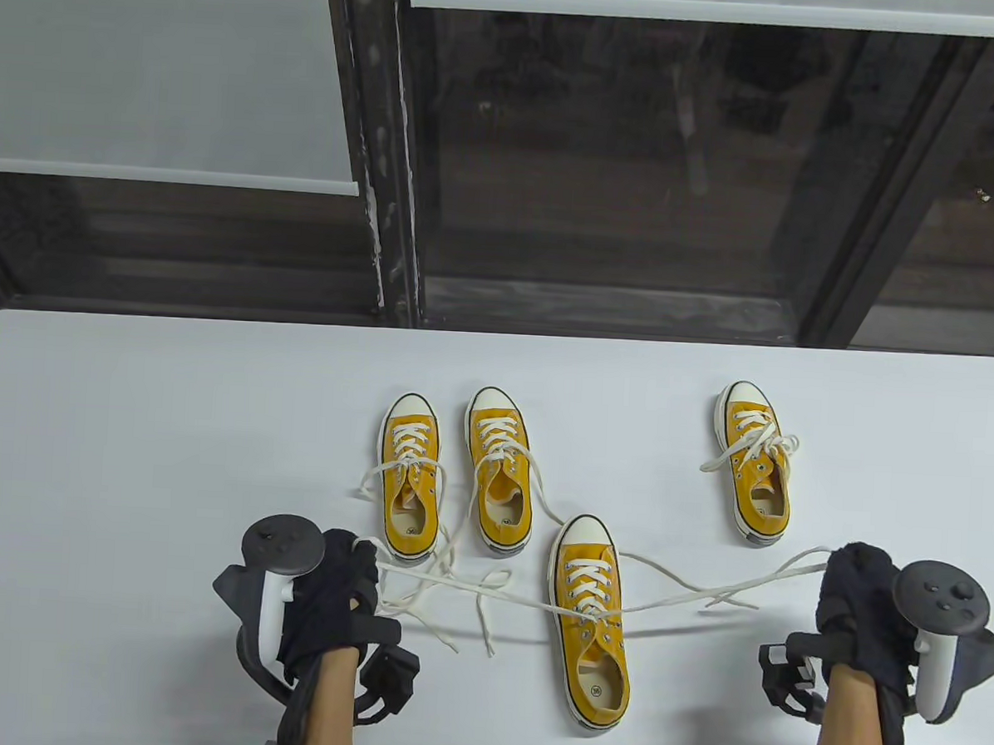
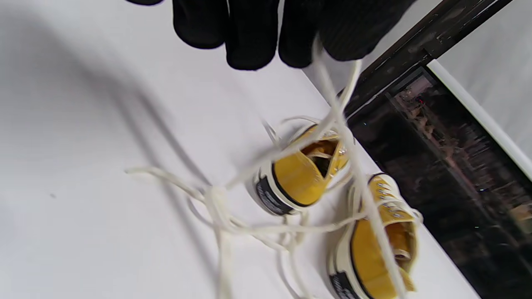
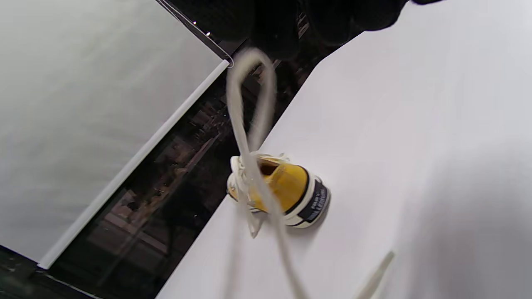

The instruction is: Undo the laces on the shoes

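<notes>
The near shoe (image 1: 589, 623) sits by the tabletop's front edge, in the middle. Its laces (image 1: 486, 588) are soft and floppy — best pulled by the ends. The left hand (image 1: 331, 593) and right hand (image 1: 855, 612) each pinch one, stretched wide apart. Loose laces from the two left shoes (image 1: 450, 478) cross underneath and could tangle. Another shoe (image 1: 754, 461) — still tied, I think — sits toward the right edge.

A white table (image 1: 168, 455) stands before dark windows (image 1: 608, 162) with white blinds (image 1: 164, 64).
</notes>
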### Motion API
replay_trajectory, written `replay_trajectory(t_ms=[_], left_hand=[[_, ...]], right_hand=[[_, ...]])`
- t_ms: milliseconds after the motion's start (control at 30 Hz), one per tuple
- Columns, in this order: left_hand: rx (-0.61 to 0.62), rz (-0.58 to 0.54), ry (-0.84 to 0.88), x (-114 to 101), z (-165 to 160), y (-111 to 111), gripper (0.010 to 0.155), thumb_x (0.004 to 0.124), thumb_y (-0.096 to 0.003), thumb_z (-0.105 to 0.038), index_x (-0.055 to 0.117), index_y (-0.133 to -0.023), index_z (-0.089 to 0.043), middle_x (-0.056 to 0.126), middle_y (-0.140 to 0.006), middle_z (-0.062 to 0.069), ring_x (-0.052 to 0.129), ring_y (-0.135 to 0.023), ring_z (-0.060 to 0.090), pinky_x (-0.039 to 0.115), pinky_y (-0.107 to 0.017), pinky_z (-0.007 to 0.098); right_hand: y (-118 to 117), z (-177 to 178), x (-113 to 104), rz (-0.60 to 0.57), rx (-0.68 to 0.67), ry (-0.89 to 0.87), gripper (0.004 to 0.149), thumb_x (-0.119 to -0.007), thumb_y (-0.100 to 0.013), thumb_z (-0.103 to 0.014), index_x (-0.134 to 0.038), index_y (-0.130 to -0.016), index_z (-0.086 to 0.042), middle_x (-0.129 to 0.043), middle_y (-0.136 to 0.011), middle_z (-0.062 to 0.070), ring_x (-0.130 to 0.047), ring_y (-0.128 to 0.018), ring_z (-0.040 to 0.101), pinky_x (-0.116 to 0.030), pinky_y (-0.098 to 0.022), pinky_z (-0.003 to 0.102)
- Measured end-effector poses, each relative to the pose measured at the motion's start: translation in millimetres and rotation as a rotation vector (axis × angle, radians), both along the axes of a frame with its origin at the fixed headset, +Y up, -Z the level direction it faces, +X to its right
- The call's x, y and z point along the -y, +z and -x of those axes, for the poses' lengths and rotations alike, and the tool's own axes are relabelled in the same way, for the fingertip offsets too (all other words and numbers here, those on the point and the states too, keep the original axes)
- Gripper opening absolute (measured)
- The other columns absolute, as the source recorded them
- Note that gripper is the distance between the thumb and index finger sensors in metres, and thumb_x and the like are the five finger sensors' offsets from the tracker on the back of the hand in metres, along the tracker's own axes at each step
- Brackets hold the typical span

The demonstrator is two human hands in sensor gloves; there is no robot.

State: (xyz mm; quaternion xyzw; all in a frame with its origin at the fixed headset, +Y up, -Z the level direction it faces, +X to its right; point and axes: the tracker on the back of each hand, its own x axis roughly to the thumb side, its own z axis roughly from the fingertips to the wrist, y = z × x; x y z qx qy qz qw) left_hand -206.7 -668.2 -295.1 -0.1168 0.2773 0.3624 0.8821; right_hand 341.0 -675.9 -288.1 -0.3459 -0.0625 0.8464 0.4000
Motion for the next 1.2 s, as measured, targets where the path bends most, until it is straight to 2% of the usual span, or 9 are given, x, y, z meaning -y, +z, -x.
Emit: replay_trajectory(t_ms=[100, 233, 400, 567, 767, 933, 1067, 1133, 1200], left_hand=[[0.026, -0.006, -0.118, -5, -2, -2, 0.06, 0.069, -0.064, -0.048, 0.051, -0.116, -0.025, 0.057, -0.117, 0.009, 0.046, -0.113, 0.039, 0.031, -0.081, 0.069], [0.175, -0.047, -0.199, -10, -18, -4, 0.069, 0.068, -0.0627, -0.055, 0.035, -0.121, -0.038, 0.034, -0.13, 0.001, 0.018, -0.122, 0.036, 0.014, -0.082, 0.071], [0.339, -0.134, -0.258, -12, -50, 0, 0.073, 0.068, -0.0596, -0.06, 0.031, -0.12, -0.044, 0.026, -0.134, -0.007, 0.008, -0.124, 0.033, 0.01, -0.083, 0.071], [0.43, -0.142, -0.266, -6, -68, 0, 0.073, 0.066, -0.0592, -0.061, 0.03, -0.12, -0.045, 0.024, -0.134, -0.008, 0.007, -0.124, 0.033, 0.009, -0.082, 0.071], [0.502, -0.101, -0.288, 7, -79, 0, 0.073, 0.066, -0.0588, -0.061, 0.03, -0.12, -0.044, 0.023, -0.134, -0.008, 0.007, -0.123, 0.033, 0.009, -0.082, 0.071], [0.538, -0.081, -0.308, 13, -86, 0, 0.073, 0.066, -0.0587, -0.061, 0.03, -0.12, -0.044, 0.023, -0.133, -0.007, 0.008, -0.123, 0.033, 0.01, -0.082, 0.071], [0.558, -0.072, -0.298, 15, -89, 0, 0.073, 0.066, -0.0586, -0.061, 0.029, -0.12, -0.044, 0.023, -0.133, -0.007, 0.008, -0.123, 0.034, 0.01, -0.082, 0.072], [0.569, -0.072, -0.301, 15, -91, 0, 0.073, 0.066, -0.0585, -0.061, 0.03, -0.12, -0.044, 0.024, -0.133, -0.006, 0.009, -0.123, 0.034, 0.01, -0.081, 0.072], [0.586, -0.065, -0.294, 16, -93, 0, 0.073, 0.066, -0.0589, -0.06, 0.03, -0.12, -0.043, 0.026, -0.133, -0.005, 0.012, -0.123, 0.035, 0.011, -0.081, 0.072]], right_hand=[[-2, 3, -1, 0.011, -0.011, 0.06, 0.055, -0.059, -0.068, -0.032, -0.045, -0.117, -0.011, -0.035, -0.113, 0.031, -0.033, -0.101, 0.059, -0.036, -0.068, 0.072], [-6, 14, -6, -0.024, -0.112, 0.088, 0.057, -0.062, -0.068, -0.035, -0.043, -0.118, -0.018, -0.036, -0.116, 0.026, -0.034, -0.104, 0.056, -0.036, -0.069, 0.072], [-13, 42, -9, -0.055, -0.308, 0.043, 0.06, -0.063, -0.068, -0.039, -0.039, -0.12, -0.023, -0.038, -0.118, 0.021, -0.036, -0.106, 0.054, -0.037, -0.07, 0.071], [-21, 84, -5, -0.025, -0.543, -0.032, 0.062, -0.064, -0.067, -0.041, -0.039, -0.12, -0.02, -0.048, -0.116, 0.021, -0.052, -0.105, 0.049, -0.045, -0.071, 0.068], [-25, 137, 7, 0.172, -0.813, 0.042, 0.064, -0.069, -0.066, -0.041, -0.044, -0.117, -0.012, -0.064, -0.106, 0.019, -0.073, -0.092, 0.042, -0.058, -0.068, 0.061], [-25, 169, 28, 0.434, -1.012, 0.131, 0.075, -0.074, -0.064, -0.045, -0.037, -0.119, -0.01, -0.059, -0.109, 0.02, -0.068, -0.095, 0.044, -0.054, -0.069, 0.063], [-24, 182, 43, 0.617, -1.012, 0.298, 0.084, -0.078, -0.061, -0.049, -0.034, -0.12, -0.008, -0.058, -0.11, 0.02, -0.069, -0.096, 0.044, -0.054, -0.07, 0.063], [-23, 187, 45, 0.673, -0.964, 0.401, 0.08, -0.079, -0.06, -0.049, -0.044, -0.117, -0.004, -0.069, -0.104, 0.019, -0.079, -0.089, 0.04, -0.06, -0.067, 0.061], [-23, 192, 47, 0.691, -0.909, 0.544, 0.068, -0.078, -0.06, -0.05, -0.062, -0.11, -0.007, -0.084, -0.091, 0.01, -0.091, -0.075, 0.03, -0.065, -0.064, 0.056]])
